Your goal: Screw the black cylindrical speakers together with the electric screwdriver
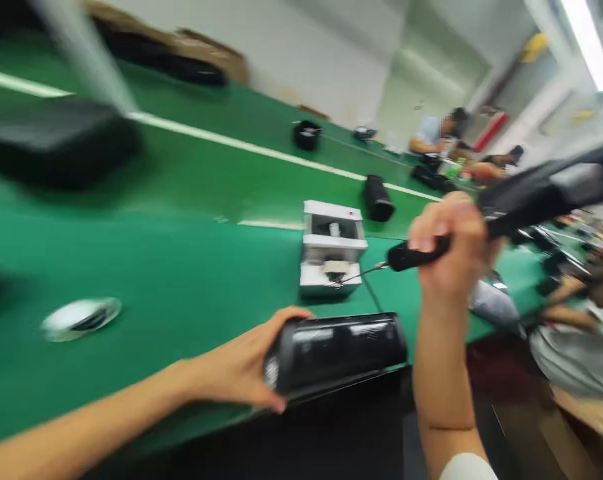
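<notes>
At the table's near edge lies a glossy black, roughly cylindrical housing [344, 350], and my left hand [251, 370] is wrapped round its left end. Raised at the right, my right hand [454, 240] grips a black electric screwdriver [418, 255], which points left and slightly down. Its thin bit ends over the front of a small white-and-grey screw feeder [331, 243]; whether the tip touches a screw is too blurred to tell. The feeder stands just beyond the black housing.
The green table [181, 267] stretches away to the right. A black cylinder [378, 199] stands behind the feeder, a blurred black box [56, 143] at left, a whitish oval object [81, 317] nearer. Co-workers [581, 333] sit along the right side and far end.
</notes>
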Demonstrator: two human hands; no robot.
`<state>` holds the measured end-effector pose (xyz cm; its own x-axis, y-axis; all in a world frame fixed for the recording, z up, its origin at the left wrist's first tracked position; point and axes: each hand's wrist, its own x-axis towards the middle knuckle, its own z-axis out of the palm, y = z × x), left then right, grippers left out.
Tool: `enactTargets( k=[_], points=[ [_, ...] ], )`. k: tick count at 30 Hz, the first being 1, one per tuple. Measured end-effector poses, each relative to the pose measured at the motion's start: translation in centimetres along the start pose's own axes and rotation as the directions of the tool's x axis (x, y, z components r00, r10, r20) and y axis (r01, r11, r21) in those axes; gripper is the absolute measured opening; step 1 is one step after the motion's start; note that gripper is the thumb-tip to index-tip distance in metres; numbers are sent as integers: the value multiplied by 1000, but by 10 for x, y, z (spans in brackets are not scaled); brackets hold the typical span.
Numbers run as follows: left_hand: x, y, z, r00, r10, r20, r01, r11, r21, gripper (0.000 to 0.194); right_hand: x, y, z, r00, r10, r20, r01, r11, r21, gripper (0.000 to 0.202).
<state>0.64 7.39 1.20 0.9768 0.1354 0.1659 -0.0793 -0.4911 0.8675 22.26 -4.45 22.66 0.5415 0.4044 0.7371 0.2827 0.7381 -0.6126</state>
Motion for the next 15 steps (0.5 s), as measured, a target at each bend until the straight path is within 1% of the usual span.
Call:
enactTargets(
  k=[1,3,5,7,8,12,15],
  points=[
    [-2,-2,1,999,0,35,2,999,-38,119,0,1,6,999,-36,3,36,999,-27,14],
    [1,-7,0,999,36,25,-34,996,-88,123,1,5,15,997,-75,-7,74,994,-74,20],
    [7,-12,-2,997,79,-4,-79,991,-106,122,0,10,22,999,-29,-37,25,995,-93,26],
    [11,-13,-1,995,99,-20,-101,989,-107,122,-1,17,27,998,16,-61,-23,993,-114,27],
    [12,-13,0,995,102,-22,-104,989,-106,121,-2,21,29,998,19,-57,-27,991,-130,26],
    [11,-11,4,993,119,-24,-121,987,-107,113,3,42,29,998,-47,38,53,985,-166,22],
    [11,-10,4,991,135,-24,-137,982,-128,109,5,54,27,999,-31,32,37,979,-202,23]
  ],
)
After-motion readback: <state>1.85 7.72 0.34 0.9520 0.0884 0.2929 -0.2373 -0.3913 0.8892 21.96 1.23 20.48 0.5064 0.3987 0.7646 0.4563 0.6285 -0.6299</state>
